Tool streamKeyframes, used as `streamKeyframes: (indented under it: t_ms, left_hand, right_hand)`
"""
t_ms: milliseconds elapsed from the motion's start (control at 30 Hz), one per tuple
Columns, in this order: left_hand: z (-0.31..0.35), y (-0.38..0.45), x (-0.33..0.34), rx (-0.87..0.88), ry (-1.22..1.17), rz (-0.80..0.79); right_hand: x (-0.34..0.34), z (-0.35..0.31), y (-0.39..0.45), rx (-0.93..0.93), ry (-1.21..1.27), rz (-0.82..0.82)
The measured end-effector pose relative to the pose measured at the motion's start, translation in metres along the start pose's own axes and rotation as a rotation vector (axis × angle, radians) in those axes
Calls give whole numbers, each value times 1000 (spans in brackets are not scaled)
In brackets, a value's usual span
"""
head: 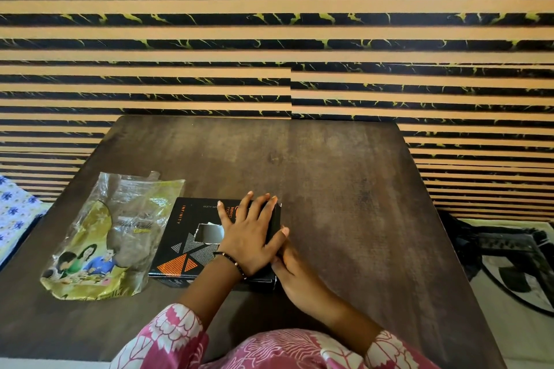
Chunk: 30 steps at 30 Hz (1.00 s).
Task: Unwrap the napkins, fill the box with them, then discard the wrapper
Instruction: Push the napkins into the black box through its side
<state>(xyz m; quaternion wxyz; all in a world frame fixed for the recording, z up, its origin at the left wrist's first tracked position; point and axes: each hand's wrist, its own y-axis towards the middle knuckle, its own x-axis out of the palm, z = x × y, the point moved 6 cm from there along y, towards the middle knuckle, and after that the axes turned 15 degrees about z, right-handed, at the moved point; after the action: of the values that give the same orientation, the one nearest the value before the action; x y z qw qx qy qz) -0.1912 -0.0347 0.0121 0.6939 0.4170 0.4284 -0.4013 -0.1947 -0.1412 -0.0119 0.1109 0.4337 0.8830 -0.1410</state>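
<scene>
Nearest, the right hand (295, 271) presses against the box's (192, 237) right side, its fingers mostly hidden, so I cannot tell their spread. The left hand (250, 237) lies flat on the lid, fingers wide, holding nothing. The emptied wrapper (111, 237) lies just left of the box on the desk (344, 189), long axis running away, nearer the left hand.

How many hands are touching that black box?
2: the left hand lies flat on top of the black cardboard box; the right hand presses its right side, partly hidden under the left.
</scene>
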Motion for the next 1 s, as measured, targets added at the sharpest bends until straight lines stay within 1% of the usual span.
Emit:
streamKeyframes:
  t_ms: [133,200,333,400,467,533,633,700,767,867,933,1000]
  left_hand:
    - [1,1,0,4,14,-14]
    - [1,1,0,0,2,-5]
    - [2,1,-3,-9,-40,12]
    - [1,1,-8,-23,-112,39]
    - [-1,-2,-17,-23,-215,84]
    - [-6,-8,-29,-7,-289,130]
    - [-24,-23,-45,10,-256,179]
    - [-42,-35,-51,5,-176,191]
    - [-64,-45,-53,-10,-93,195]
    - [-88,-54,-50,-16,17,171]
    - [-92,-54,-46,11,71,132]
    - [-90,-51,-44,28,77,106]
  right_hand:
    - [1,3,-3,28,15,-70]
    - [0,4,-4,34,36,-70]
    - [-4,-3,-3,41,136,35]
    - [-7,-2,-2,44,126,91]
    - [-12,-1,1,17,7,159]
    - [-16,-10,3,-68,-145,222]
    - [-8,-35,4,-260,-380,276]
    - [6,-44,6,-342,-536,243]
    - [23,-47,9,-360,-656,213]
    - [41,-45,13,-361,-841,275]
    - [48,-43,17,-330,-929,287]
    - [50,-41,20,-323,-979,284]
